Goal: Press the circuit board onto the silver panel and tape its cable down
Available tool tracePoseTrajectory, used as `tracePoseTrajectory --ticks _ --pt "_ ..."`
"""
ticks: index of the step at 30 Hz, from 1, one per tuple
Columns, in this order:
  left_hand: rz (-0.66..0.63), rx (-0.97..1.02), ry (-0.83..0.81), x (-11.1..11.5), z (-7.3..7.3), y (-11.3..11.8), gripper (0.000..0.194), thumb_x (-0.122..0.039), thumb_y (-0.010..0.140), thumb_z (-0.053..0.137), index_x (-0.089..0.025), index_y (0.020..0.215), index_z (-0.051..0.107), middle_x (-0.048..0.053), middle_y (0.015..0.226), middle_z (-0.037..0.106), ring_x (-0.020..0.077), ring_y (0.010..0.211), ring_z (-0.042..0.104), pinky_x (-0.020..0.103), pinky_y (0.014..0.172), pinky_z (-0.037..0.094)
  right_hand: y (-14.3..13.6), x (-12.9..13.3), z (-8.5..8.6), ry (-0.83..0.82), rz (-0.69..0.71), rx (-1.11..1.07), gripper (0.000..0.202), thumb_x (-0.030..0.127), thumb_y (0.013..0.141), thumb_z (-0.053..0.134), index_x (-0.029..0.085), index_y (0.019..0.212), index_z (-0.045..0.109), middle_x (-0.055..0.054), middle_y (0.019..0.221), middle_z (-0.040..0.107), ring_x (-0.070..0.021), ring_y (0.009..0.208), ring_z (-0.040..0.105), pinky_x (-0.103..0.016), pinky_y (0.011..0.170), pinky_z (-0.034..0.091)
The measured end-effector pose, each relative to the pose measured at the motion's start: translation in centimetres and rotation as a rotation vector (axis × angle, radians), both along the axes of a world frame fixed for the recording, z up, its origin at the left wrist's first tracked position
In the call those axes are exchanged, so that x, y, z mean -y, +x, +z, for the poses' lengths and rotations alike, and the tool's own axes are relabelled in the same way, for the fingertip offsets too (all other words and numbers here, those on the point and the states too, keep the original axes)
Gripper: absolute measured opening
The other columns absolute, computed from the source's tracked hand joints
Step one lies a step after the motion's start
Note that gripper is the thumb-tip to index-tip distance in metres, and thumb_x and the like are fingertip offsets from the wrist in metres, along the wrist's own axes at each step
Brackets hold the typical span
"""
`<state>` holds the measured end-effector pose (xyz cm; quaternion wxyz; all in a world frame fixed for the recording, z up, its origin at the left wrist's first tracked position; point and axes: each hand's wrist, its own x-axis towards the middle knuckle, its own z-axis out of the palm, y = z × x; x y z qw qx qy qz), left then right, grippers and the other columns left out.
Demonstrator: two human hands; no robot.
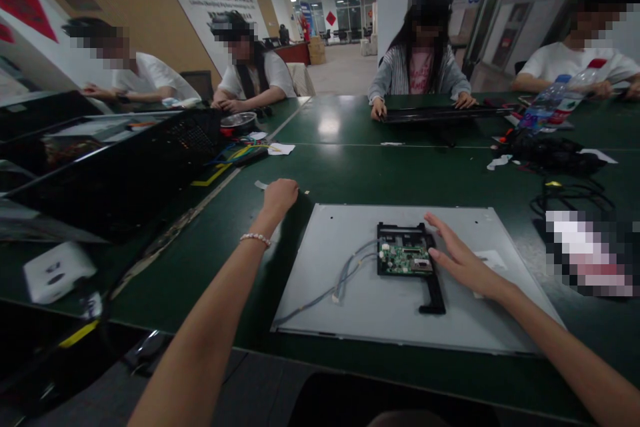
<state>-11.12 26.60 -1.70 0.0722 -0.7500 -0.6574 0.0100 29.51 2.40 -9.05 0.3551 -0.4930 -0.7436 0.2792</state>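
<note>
A flat metal display panel [320,260] lies in front of me, its pale back facing up. On it rests a black plastic bracket [436,293] with a green circuit board [405,259] inside. Grey-blue cables [345,273] run from the board to the panel's lower left corner. My right hand [460,260] is open at the bracket's right side, fingers stretched out and thumb close to the board. Beyond the panel's upper left corner, my left hand [281,195] is closed over the table. Its fingers curl away from view, so anything in them is hidden.
An open black computer case [110,173] stands to the left, near a small white box [59,272]. Cables [570,197] and plastic bottles [550,103] lie or stand at the right. Across the green table [340,173], a person holds a dark panel [440,113]; others sit alongside.
</note>
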Motion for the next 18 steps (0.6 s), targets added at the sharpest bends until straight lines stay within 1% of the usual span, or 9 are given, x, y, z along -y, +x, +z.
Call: tracePoseTrajectory --ticks 3,5,6,8,11,13,15,16,18 --pt "-0.003 -0.012 0.017 0.8 0.3 0.7 0.036 -0.023 0.093 0.039 -0.011 0.099 0.072 0.021 0.107 0.070 0.0339 0.101 0.065 0.042 0.083 0.049 0.0 0.0 0.1 0.004 -0.002 -0.010 0.069 0.047 0.101 0.043 0.036 0.159 0.007 -0.008 0.166 0.022 -0.0288 0.151 0.024 -0.059 0.121 0.021" --pt "-0.079 0.000 0.054 1.9 0.5 2.1 0.037 -0.024 0.096 0.037 -0.011 0.104 0.070 0.021 0.111 0.069 0.0332 0.101 0.065 0.042 0.084 0.048 -0.1 0.0 0.3 0.005 -0.005 -0.010 0.069 0.047 0.101 0.042 0.035 0.159 0.006 -0.009 0.165 0.024 -0.0289 0.150 0.025 -0.059 0.120 0.022" --pt "-0.155 0.010 0.078 2.6 0.5 3.2 0.037 -0.025 0.097 0.037 -0.011 0.106 0.070 0.020 0.113 0.069 0.0319 0.101 0.066 0.041 0.085 0.048 -0.1 0.0 0.4 0.005 -0.006 -0.004 0.069 0.047 0.101 0.042 0.035 0.159 0.006 -0.010 0.164 0.025 -0.0289 0.150 0.025 -0.059 0.120 0.022" --pt "-0.374 0.028 0.119 4.6 0.5 6.2 0.037 -0.026 0.099 0.036 -0.013 0.108 0.069 0.018 0.113 0.069 0.0280 0.097 0.067 0.038 0.085 0.048 -0.1 0.1 0.6 0.010 -0.006 0.018 0.070 0.047 0.100 0.044 0.035 0.159 0.007 -0.010 0.164 0.026 -0.0289 0.150 0.026 -0.058 0.121 0.022" --pt "-0.706 0.045 0.133 7.9 0.2 11.8 0.031 -0.022 0.099 0.040 -0.015 0.110 0.068 0.014 0.112 0.070 0.0217 0.093 0.066 0.034 0.084 0.047 -0.1 0.2 0.8 0.027 -0.003 0.058 0.073 0.048 0.099 0.047 0.033 0.159 0.007 -0.011 0.163 0.027 -0.0299 0.149 0.027 -0.058 0.120 0.022" --pt "-0.889 0.064 0.107 9.7 -0.2 15.4 0.026 -0.019 0.098 0.043 -0.015 0.107 0.068 0.012 0.108 0.070 0.0202 0.092 0.066 0.032 0.082 0.047 0.0 0.3 0.8 0.049 0.004 0.091 0.079 0.050 0.097 0.051 0.031 0.159 0.007 -0.013 0.163 0.027 -0.0315 0.149 0.028 -0.059 0.120 0.023" --pt "-0.993 0.078 0.078 11.0 -0.7 18.1 0.024 -0.018 0.098 0.044 -0.014 0.102 0.068 0.012 0.104 0.070 0.0193 0.090 0.066 0.032 0.079 0.047 0.0 0.4 0.8 0.070 0.015 0.127 0.089 0.052 0.092 0.059 0.030 0.159 0.007 -0.014 0.162 0.027 -0.0340 0.148 0.029 -0.060 0.118 0.025" --pt "-1.025 0.081 0.062 11.4 -0.8 19.0 0.024 -0.017 0.098 0.044 -0.014 0.099 0.068 0.011 0.101 0.071 0.0191 0.089 0.066 0.031 0.078 0.047 0.0 0.4 0.8 0.079 0.022 0.146 0.094 0.054 0.088 0.063 0.030 0.160 0.006 -0.015 0.163 0.027 -0.0354 0.148 0.029 -0.061 0.118 0.026" --pt "-1.054 0.091 0.032 11.9 -1.2 20.2 0.024 -0.016 0.098 0.045 -0.013 0.093 0.068 0.011 0.095 0.071 0.0191 0.086 0.066 0.031 0.075 0.048 0.0 0.4 0.9 0.097 0.039 0.181 0.104 0.055 0.082 0.070 0.030 0.160 0.006 -0.015 0.163 0.026 -0.0379 0.147 0.030 -0.062 0.116 0.028"
